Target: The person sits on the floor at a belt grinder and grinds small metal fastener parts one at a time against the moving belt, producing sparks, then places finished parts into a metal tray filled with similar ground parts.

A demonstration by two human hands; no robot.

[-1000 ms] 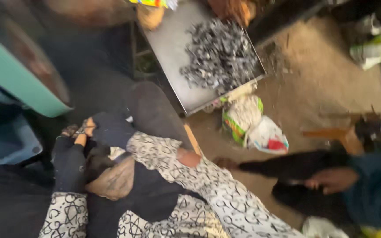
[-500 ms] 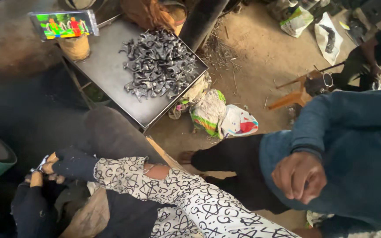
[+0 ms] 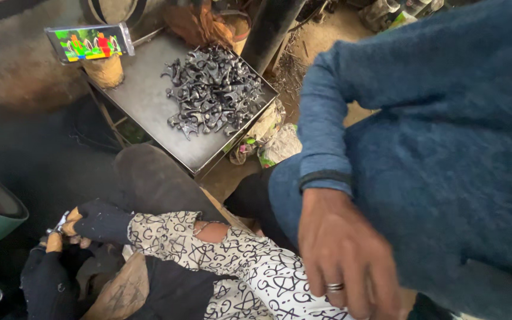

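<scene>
Head view. Metal tray [image 3: 149, 101] carries heap of dark metal parts [image 3: 213, 92] toward its right edge; phone [image 3: 90, 42] propped at far left corner. Below tray's near corner, gloved right hand [image 3: 99, 220] and left hand [image 3: 48, 278] meet, pinching small metal part [image 3: 58, 224] between fingertips. Co-worker's bare hand [image 3: 345, 255] hangs limp at right.

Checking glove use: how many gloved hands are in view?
2: right hand, lower left, holding a small metal piece; left hand just below it. The ringed hand is bare.
</scene>
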